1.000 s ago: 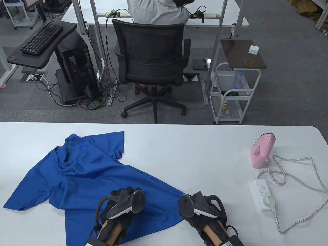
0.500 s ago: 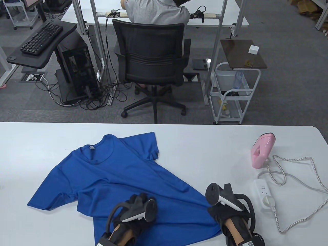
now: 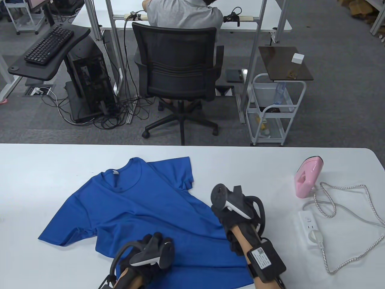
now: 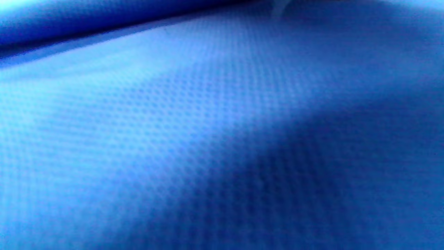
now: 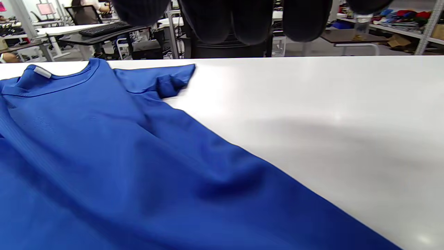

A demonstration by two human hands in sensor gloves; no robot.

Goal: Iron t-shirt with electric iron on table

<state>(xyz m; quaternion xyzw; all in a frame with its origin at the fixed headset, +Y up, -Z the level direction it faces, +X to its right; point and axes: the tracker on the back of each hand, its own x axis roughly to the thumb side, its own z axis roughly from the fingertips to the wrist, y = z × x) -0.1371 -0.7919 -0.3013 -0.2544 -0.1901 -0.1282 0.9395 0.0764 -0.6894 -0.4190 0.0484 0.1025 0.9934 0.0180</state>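
White table (image 3: 240, 168): t-shirt (image 3: 144, 216) collar points far-left, hem near-right.

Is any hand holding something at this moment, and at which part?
Nothing is plainly held. The left hand lies on the blue t-shirt near its hem; the right hand is over its edge. The pink iron stands untouched.

floor: grey carpet (image 3: 337, 99), cable tangle (image 3: 114, 116) by the desk leg
chair: black mesh office chair (image 3: 177, 72), person in a grey top (image 3: 183, 13) seated at it
desk: white, metal frame (image 3: 261, 25)
left: keyboard (image 3: 48, 45) on black tray, PC tower (image 3: 88, 81) below
right: white wire cart (image 3: 272, 111), dark top board (image 3: 284, 63), small white box (image 3: 297, 58)
front: white table (image 3: 240, 168)
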